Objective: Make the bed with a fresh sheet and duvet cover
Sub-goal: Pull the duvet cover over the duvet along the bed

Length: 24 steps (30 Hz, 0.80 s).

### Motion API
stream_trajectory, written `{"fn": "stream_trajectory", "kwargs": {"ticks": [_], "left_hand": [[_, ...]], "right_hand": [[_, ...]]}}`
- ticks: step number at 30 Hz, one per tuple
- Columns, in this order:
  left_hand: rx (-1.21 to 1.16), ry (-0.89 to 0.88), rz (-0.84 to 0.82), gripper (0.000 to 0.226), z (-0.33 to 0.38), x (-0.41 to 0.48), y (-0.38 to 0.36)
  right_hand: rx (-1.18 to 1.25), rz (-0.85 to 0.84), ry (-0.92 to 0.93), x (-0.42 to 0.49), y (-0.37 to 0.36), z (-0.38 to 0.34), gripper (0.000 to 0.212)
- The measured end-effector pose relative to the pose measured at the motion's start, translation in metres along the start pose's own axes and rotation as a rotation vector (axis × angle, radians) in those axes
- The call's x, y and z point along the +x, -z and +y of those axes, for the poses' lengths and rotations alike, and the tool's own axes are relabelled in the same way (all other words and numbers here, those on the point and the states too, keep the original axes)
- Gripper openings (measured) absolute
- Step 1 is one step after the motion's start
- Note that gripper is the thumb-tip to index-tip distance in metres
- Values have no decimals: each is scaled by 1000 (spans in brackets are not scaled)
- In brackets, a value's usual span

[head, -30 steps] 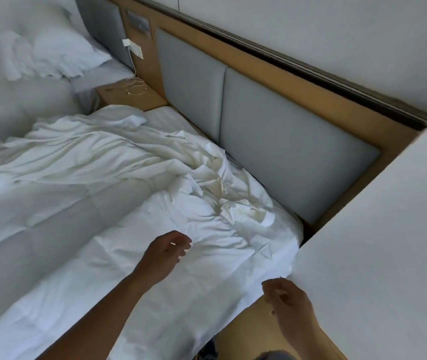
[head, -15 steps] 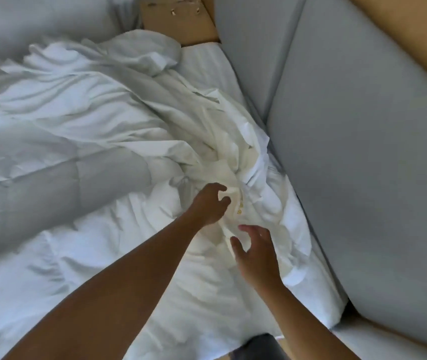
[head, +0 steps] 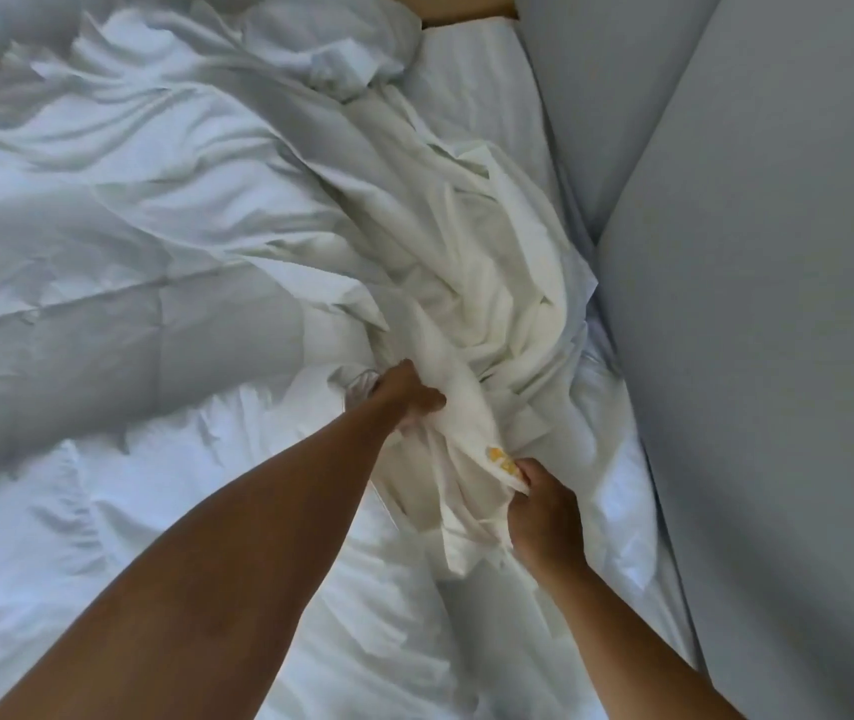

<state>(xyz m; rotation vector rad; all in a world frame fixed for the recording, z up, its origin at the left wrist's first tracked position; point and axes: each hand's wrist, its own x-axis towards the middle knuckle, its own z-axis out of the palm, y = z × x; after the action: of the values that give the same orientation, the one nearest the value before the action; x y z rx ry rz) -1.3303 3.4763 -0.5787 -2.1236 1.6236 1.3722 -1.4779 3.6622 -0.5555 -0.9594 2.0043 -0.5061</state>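
Observation:
A crumpled cream-white duvet cover (head: 471, 283) lies bunched along the right side of the bed, next to the headboard. My left hand (head: 406, 400) grips a fold of it near the bunch's lower end. My right hand (head: 544, 511) pinches a corner of the same cloth that carries a small yellow label (head: 500, 457). The quilted white duvet (head: 102, 324) spreads over the left and lower part of the bed under both forearms. A strip of white sheet (head: 482, 90) shows at the top beside the headboard.
Grey padded headboard panels (head: 752, 252) run close along the right side of the bed. A sliver of a wooden bedside surface (head: 461, 7) shows at the top edge. More rumpled white bedding fills the upper left.
Both hands have closed on the bunched cover: the left reached further into the folds and took hold, the right pinched the labelled corner. My view has moved closer over the bed.

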Motion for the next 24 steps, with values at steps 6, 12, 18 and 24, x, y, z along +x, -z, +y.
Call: {"fn": "stream_trajectory", "kwargs": {"ticks": [6,12,18,24], "left_hand": [[544,-227,155,31,-11,-46,-4],[545,-360,45,48,-38,-114,22],[-393,-225,-403,32,-19,-189,63],[-595,-241,-501,20,-69,-253,84]], "right_hand": [[-88,-21,140,-51,28,-15,27],[-235,54,235,-66,43,-64,25],[-314,90,425,-112,31,-105,33],[-518,-23,380,-182,12,-124,34]]}}
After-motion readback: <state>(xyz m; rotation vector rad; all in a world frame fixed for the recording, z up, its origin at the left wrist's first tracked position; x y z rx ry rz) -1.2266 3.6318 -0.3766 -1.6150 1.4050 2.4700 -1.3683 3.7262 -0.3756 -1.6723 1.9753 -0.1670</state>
